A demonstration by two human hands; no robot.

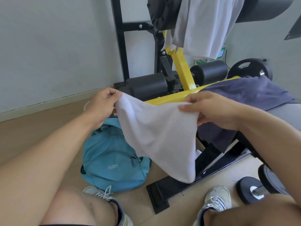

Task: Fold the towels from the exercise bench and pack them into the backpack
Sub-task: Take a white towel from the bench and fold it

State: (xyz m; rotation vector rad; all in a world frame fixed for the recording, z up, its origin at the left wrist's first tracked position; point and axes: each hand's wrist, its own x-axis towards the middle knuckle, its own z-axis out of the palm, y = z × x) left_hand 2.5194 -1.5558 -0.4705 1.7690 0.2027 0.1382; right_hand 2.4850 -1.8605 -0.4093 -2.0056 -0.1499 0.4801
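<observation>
Pale grey walls meet a tan floor (40, 128) in a small workout room, with a black and yellow exercise bench (187, 93) standing at the far right. Held up in the near middle is a white towel (156, 132), doubled over so it sags into a rounded point at its lower right. The left hand (101, 103) pinches the towel's top left corner between thumb and fingers, and the right hand (210, 108) grasps the top right edge, fingers curled over the cloth. The towel hangs in the air between them, in front of the bench frame and above the floor.

Beneath the towel's left side, a teal backpack (112, 159) lies on the floor, its front pocket zipper facing up; whether the main opening is unzipped cannot be told. On the bench at the right, a dark blue towel (254, 93) is spread over the grey pad and hangs off its near edge. Higher up, another white towel (205, 25) is draped over a black roller at the top of the frame. Black foam rollers sit low on the bench, far behind the hands. A weight plate (249, 69) leans at the far right, and a dumbbell (257, 188) rests on the floor near the right shoe (218, 198). The left shoe (101, 193) touches the backpack's near edge.
</observation>
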